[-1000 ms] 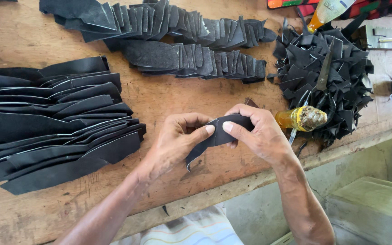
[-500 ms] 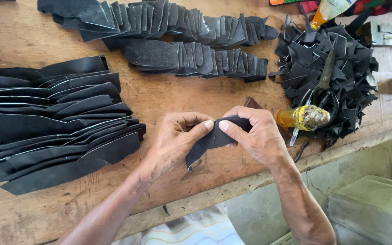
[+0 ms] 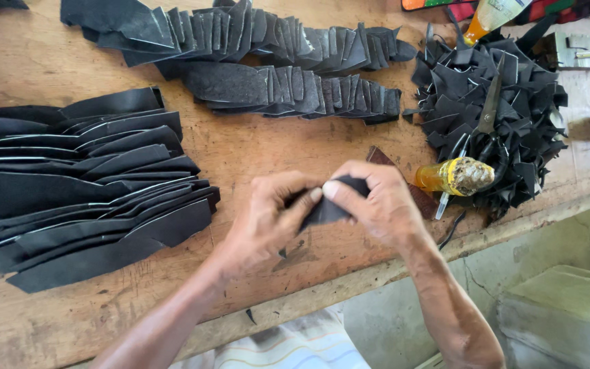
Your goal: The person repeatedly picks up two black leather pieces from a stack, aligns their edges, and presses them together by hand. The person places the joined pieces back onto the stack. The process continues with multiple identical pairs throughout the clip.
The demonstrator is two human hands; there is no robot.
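Both hands pinch one small black leather piece above the front edge of a wooden workbench. My left hand grips its left side with thumb and fingers. My right hand folds over its right side, thumb meeting the left thumb. The piece is bent and mostly hidden between the fingers. A yellow glue bottle lies just right of my right hand.
Long black leather strips are stacked at the left. Two rows of folded black pieces lie at the back. A heap of black offcuts with scissors on top sits at the right. A grey tub stands below the bench edge.
The hands have closed together over the black piece, folding it smaller. Both hands shifted slightly toward the bench's front edge.
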